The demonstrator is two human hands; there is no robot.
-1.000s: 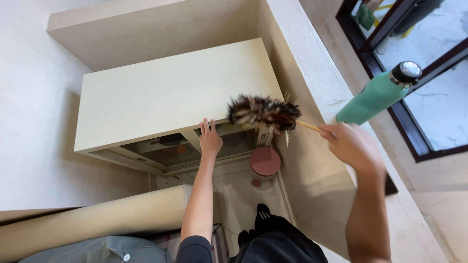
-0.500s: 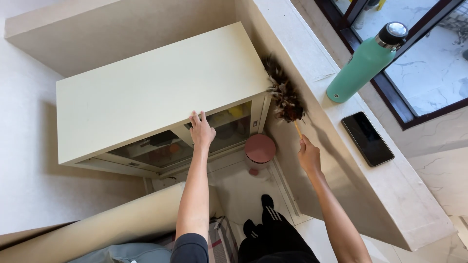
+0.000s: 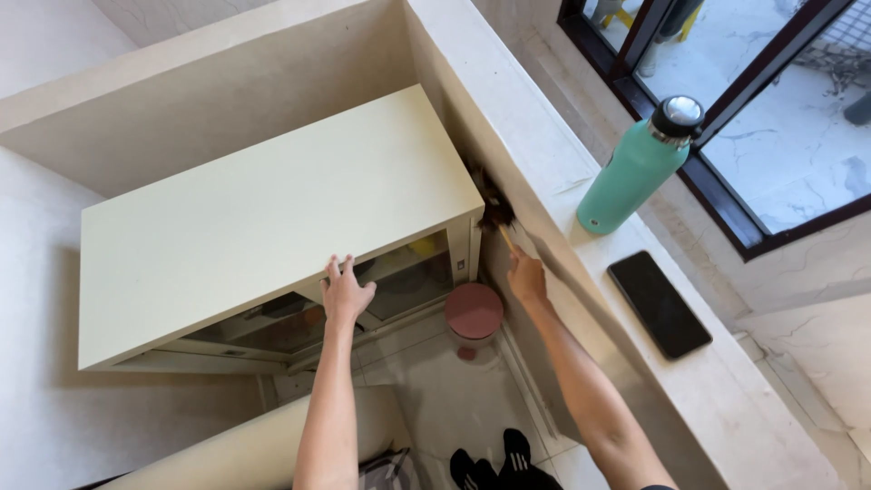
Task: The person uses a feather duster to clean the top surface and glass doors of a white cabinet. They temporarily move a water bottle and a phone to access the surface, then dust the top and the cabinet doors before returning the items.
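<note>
My right hand (image 3: 526,275) grips the thin wooden handle of a dark feather duster (image 3: 491,205). Its feathers are pushed into the narrow gap between the cream cabinet (image 3: 272,209) and the beige stone half-wall (image 3: 553,181). My left hand (image 3: 345,292) rests flat on the front edge of the cabinet's top, fingers spread. The cabinet has glass doors with dim items behind them.
On the half-wall's ledge stand a teal bottle with a black cap (image 3: 635,168) and a black phone (image 3: 659,303) lying flat. A small pink-lidded bin (image 3: 474,313) sits on the floor by the cabinet. A dark-framed glass door (image 3: 771,136) lies beyond. My black shoes (image 3: 494,463) show below.
The duster has slid from the cabinet's top corner down into the gap beside the wall, and my right hand has followed it inward. My left hand stays on the cabinet edge. The view has shifted.
</note>
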